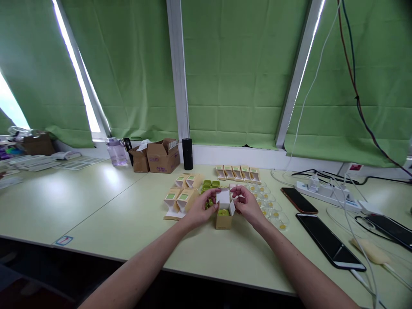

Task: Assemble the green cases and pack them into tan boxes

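A small cardboard box [223,222] stands upright near the front of the table with its white-lined lid [223,197] raised and a side flap spread. Inside it sits a green object [223,212], its kind too small to tell. My left hand [204,207] curls its fingers and thumb around the box's left side at the flap. On the opposite side, my right hand [247,206] holds the right flap [232,208] with bent fingers. Several green pieces [210,183] lie behind my left hand, partly hidden. Clear plastic pieces with yellow centres [273,213] spread right of my right hand.
Open cardboard packages with green labels [183,197] lie to the left, more [238,173] at the back. Two phones [330,240] [299,200], a power strip [328,196] and loose cables occupy the right. Brown boxes [163,156], a black cylinder [187,153] and a purple bottle [116,152] line the wall.
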`<state>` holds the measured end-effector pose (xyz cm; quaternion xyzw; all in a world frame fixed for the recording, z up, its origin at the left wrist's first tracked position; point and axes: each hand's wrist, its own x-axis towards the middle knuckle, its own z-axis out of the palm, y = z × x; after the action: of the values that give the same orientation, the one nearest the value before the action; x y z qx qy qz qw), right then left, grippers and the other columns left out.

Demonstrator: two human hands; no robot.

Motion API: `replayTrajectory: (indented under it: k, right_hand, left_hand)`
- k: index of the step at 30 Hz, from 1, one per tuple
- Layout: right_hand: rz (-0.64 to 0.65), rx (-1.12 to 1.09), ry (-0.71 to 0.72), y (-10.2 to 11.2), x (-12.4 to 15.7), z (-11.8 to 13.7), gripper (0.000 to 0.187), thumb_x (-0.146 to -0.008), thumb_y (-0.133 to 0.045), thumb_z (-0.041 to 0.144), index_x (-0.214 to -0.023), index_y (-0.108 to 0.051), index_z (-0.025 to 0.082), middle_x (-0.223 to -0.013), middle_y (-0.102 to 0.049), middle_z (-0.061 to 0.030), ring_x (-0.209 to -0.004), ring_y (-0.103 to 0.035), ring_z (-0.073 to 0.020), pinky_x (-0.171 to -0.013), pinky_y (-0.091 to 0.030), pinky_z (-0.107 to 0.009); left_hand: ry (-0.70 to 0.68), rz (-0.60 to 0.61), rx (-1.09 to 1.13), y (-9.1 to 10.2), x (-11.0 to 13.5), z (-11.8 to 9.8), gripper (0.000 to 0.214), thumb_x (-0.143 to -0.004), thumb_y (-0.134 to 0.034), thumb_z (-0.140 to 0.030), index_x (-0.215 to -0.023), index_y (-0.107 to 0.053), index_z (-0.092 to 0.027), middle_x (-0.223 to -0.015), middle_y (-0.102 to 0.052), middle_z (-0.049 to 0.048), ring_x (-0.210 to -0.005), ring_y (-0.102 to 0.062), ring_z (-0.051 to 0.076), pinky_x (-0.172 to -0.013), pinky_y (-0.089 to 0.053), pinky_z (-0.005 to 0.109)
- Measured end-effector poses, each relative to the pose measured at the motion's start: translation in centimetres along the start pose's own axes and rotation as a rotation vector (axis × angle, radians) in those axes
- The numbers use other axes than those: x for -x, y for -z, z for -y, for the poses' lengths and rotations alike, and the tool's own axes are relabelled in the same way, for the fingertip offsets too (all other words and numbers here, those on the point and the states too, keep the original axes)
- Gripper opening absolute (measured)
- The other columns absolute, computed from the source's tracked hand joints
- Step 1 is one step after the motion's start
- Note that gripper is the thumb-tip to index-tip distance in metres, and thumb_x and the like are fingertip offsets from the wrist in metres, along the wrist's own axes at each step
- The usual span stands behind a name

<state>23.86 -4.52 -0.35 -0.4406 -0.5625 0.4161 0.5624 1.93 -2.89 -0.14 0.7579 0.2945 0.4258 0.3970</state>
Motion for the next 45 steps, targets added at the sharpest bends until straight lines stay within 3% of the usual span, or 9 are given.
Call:
replayTrajectory:
  k: [15,45]
  right_hand:
    - [0.047,-0.007,-0.015,-0.3,0.3,-0.1,0.051,-0.060,-0.064,0.030,-0.109,-0.057,0.025,-0.096,-0.053,0.0022,-0.058,-0.046,-0.0083,-0.048,-0.034,-0.022]
    - [0.097,0.143,0.012,-1.2,0.6,-1.7,0.049,-0.072,-0.069,0.038,-0.115,-0.051,0.026,-0.101,-0.054,0.0027,-0.060,-0.050,-0.0093,-0.053,-0.037,-0.025]
  left_hand:
    - [0.002,-0.027,-0.109,-0.8,0.1,0.8,0.041,-0.090,-0.066,-0.023,-0.127,-0.049,-0.022,-0.112,-0.057,0.0055,-0.093,-0.055,0.020,-0.088,-0.050,0.035]
    - [-0.026,-0.049,-0.155,-1.0,0.4,-0.1,0.040,-0.089,-0.067,-0.023,-0.126,-0.051,-0.022,-0.107,-0.058,0.0046,-0.091,-0.055,0.020,-0.086,-0.050,0.034]
